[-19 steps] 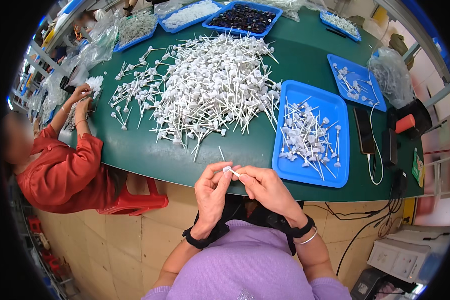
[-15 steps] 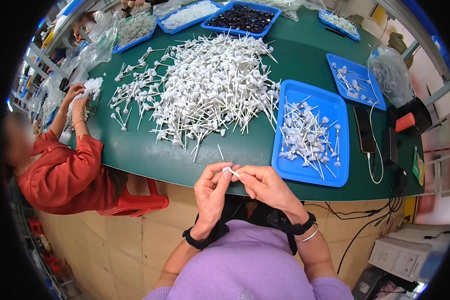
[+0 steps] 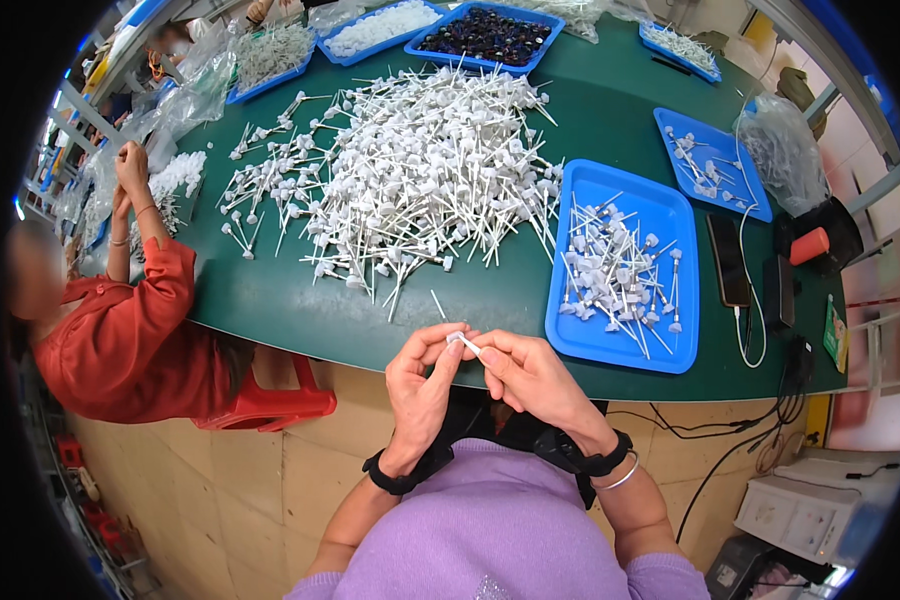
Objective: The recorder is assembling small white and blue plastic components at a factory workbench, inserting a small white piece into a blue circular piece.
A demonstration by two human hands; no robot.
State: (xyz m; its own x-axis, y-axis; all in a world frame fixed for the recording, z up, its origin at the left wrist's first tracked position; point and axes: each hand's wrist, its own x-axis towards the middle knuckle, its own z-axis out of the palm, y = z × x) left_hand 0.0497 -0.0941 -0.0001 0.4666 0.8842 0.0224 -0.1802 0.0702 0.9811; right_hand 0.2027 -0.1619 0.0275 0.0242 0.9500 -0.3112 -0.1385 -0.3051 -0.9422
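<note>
I see my left hand point(image 3: 422, 385) and my right hand point(image 3: 530, 378) close together, just over the near edge of the green table point(image 3: 610, 110). Both pinch one small white pump part point(image 3: 462, 342) between the fingertips, so both hands are closed on it. A single white tube point(image 3: 437, 304) lies on the table just past my hands. Farther back sits a big pile of white pump parts point(image 3: 420, 180). A blue tray point(image 3: 625, 270) with more parts is on my right. A person in a red top point(image 3: 120, 330) sits at the left.
</note>
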